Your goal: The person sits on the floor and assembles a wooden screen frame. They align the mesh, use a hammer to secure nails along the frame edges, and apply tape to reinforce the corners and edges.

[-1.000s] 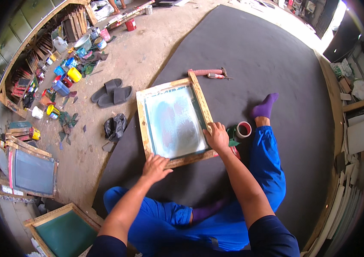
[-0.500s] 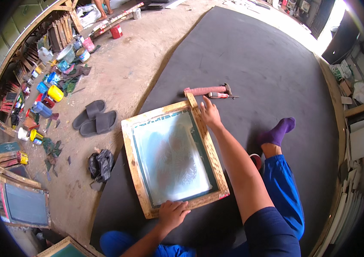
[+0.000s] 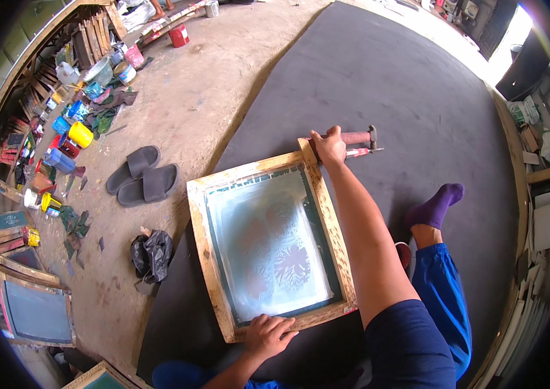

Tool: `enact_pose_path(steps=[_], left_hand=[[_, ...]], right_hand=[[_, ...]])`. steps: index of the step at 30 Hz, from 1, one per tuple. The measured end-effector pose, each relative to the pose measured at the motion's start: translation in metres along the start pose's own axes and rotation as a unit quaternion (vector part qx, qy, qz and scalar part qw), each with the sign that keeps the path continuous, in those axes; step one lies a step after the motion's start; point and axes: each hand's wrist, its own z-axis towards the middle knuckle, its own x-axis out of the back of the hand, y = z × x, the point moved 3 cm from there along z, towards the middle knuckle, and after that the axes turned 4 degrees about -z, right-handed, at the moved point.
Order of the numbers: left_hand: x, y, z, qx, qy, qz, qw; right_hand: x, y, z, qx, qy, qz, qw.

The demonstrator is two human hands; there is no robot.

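Right now the wooden screen-printing frame (image 3: 272,249) lies flat on the dark grey mat (image 3: 404,84), near the middle of the view, its mesh showing a pale leaf pattern. At six o'clock of the frame, the left hand (image 3: 268,335) presses down on the near rail, fingers spread flat over the wood rather than curled around it. At one o'clock, the right hand (image 3: 329,146) is stretched past the far corner and is wrapped around the reddish handle of a squeegee (image 3: 353,141) lying on the mat just beyond the frame. As I judge it, the screen is already placed and steadied, while the squeegee sits off the mesh, so any pull across the screen is not yet done. A purple-socked foot (image 3: 437,204) rests at three o'clock of the frame. Out at nine o'clock, on the concrete floor, lie a pair of dark slippers (image 3: 140,176), with paint pots (image 3: 74,136) farther off.
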Motion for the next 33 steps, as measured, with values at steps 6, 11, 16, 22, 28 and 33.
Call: enact_pose_path(steps=[6,11,16,22,28,33], left_hand=[[0.001,-0.001,0.004,-0.017,-0.018,0.021,0.999],[0.0,0.003,0.003,-0.034,0.0,0.034,0.999],[0.001,0.006,0.005,-0.045,-0.02,0.07,0.996],[-0.007,0.006,-0.01,-0.019,-0.027,0.061,0.998],[0.006,-0.002,-0.004,-0.015,-0.059,0.065,0.996],[-0.019,0.026,0.005,-0.025,-0.05,0.091,0.994]], right_hand=[[0.017,0.044,0.013,-0.116,0.016,0.194,0.974],[0.089,0.046,-0.003,-0.193,0.052,0.351,0.915],[0.129,0.041,-0.013,-0.15,-0.042,0.595,0.788],[0.259,0.051,-0.214,0.022,-0.229,0.622,0.749],[0.295,0.109,-0.319,0.016,-0.243,0.344,0.907],[0.272,0.18,-0.417,0.075,-0.156,0.109,0.979]])
